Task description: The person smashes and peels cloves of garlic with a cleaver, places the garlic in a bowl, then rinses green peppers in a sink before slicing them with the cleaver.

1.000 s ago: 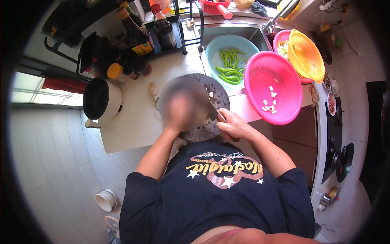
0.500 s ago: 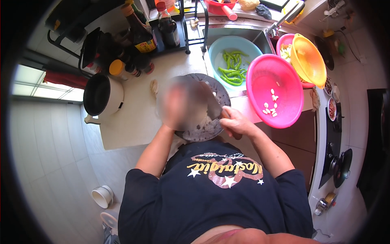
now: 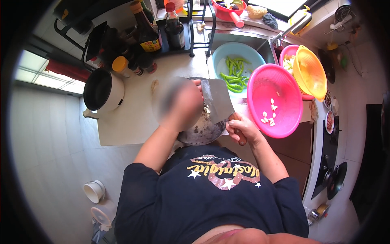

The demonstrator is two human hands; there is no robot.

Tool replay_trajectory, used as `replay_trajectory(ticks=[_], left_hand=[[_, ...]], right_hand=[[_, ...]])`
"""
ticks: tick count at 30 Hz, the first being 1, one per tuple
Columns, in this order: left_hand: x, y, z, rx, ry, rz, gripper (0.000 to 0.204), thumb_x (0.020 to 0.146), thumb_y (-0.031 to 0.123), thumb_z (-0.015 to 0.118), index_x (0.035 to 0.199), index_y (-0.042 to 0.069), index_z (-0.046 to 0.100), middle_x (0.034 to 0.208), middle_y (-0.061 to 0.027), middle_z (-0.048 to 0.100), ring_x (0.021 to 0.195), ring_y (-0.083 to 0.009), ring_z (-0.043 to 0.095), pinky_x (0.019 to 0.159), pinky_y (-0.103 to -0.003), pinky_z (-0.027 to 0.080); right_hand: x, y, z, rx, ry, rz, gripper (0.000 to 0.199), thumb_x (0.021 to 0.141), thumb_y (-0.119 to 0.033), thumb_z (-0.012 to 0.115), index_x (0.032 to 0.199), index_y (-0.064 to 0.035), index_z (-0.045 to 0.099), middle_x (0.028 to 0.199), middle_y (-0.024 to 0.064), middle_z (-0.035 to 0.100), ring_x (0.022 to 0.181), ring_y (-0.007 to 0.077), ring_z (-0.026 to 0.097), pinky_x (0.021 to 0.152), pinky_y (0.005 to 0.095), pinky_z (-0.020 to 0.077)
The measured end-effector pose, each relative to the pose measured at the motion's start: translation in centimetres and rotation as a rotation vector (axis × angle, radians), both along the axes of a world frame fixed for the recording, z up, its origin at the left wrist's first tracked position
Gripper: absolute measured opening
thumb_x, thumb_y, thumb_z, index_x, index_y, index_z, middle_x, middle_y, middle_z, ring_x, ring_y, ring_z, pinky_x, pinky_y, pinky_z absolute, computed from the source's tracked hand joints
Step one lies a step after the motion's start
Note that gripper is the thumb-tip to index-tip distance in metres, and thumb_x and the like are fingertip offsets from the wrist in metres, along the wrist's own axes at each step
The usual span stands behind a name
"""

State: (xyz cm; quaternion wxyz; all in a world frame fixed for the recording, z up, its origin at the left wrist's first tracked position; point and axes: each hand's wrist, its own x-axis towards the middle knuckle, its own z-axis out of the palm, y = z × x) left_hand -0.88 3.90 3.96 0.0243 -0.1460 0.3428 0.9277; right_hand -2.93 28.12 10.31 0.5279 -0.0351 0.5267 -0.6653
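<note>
My right hand (image 3: 246,127) is closed around the brown handle of a cleaver (image 3: 219,97). The wide grey blade is turned with its flat face up, over the right part of a round, dark-stained chopping board (image 3: 199,136). Pale chopped garlic (image 3: 207,112) lies by the blade's left edge. My left hand (image 3: 186,103) is over the board's left side, mostly smeared by blur. Its fingertips show at the blade's upper left edge; whether they hold anything is hidden. To the right, a pink colander (image 3: 290,81) contains several peeled garlic cloves (image 3: 271,114).
Green peppers (image 3: 233,75) lie in a light-blue basin (image 3: 219,53) in the sink. A yellow colander (image 3: 313,71) leans behind the pink one. A white pot (image 3: 115,91) stands left on the counter, near sauce bottles (image 3: 174,30) on a black rack (image 3: 203,38).
The cleaver has turned from edge-down to showing its flat face, and its handle has moved slightly right. My left hand has shifted right, its fingertips now at the blade.
</note>
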Motion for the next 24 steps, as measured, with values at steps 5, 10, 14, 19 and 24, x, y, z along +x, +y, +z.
replay_trajectory(ticks=[5,10,14,19,24], left_hand=[[-2.1,3.3,0.4,0.157,-0.128,-0.112,0.032,0.097,0.023,0.047,0.117,-0.001,0.054,0.106,-0.0111,0.063,0.098,-0.0216,0.061,0.089,-0.038,0.049],[-1.6,3.7,0.6,0.120,-0.257,-0.229,0.025,0.096,0.019,0.047,0.111,0.001,0.056,0.101,-0.0123,0.064,0.091,-0.0232,0.064,0.081,-0.041,0.054],[-1.1,3.0,0.3,-0.053,-0.264,-0.315,0.018,0.095,0.017,0.049,0.101,0.002,0.056,0.093,-0.0112,0.065,0.077,-0.0186,0.065,0.063,-0.034,0.057],[0.6,3.2,0.9,-0.447,-0.037,-0.066,0.015,0.093,0.012,0.052,0.096,0.000,0.059,0.082,-0.0063,0.062,0.063,-0.0102,0.058,0.056,-0.023,0.049],[0.0,3.7,0.1,-1.927,0.847,0.216,0.018,0.088,0.010,0.053,0.105,0.006,0.060,0.100,-0.0082,0.058,0.080,-0.0172,0.057,0.071,-0.028,0.048]], right_hand=[[-0.4,-0.2,-0.3,-0.090,-0.127,-0.093,0.018,0.087,-0.018,0.053,0.083,-0.0025,0.045,0.060,0.0047,0.046,0.039,0.0112,0.044,0.036,0.0259,0.0391],[-2.7,-1.2,-0.8,-0.055,-0.075,-0.125,0.025,0.088,-0.021,0.051,0.070,-0.0043,0.048,0.051,0.0037,0.045,0.039,0.0118,0.044,0.038,0.0249,0.0376],[-3.5,-2.0,-0.9,-0.015,-0.028,-0.211,0.025,0.087,-0.020,0.051,0.068,-0.0047,0.048,0.048,0.0041,0.044,0.036,0.0124,0.042,0.036,0.0247,0.0354],[-4.0,-1.3,1.4,-0.071,0.082,-0.365,0.012,0.086,-0.010,0.051,0.082,-0.0031,0.043,0.060,0.0064,0.049,0.038,0.0130,0.046,0.034,0.0277,0.0401],[-2.8,1.1,2.8,-0.099,0.141,-0.449,0.018,0.084,-0.005,0.051,0.100,-0.0015,0.042,0.065,0.0080,0.050,0.040,0.0134,0.047,0.035,0.0275,0.0407]])
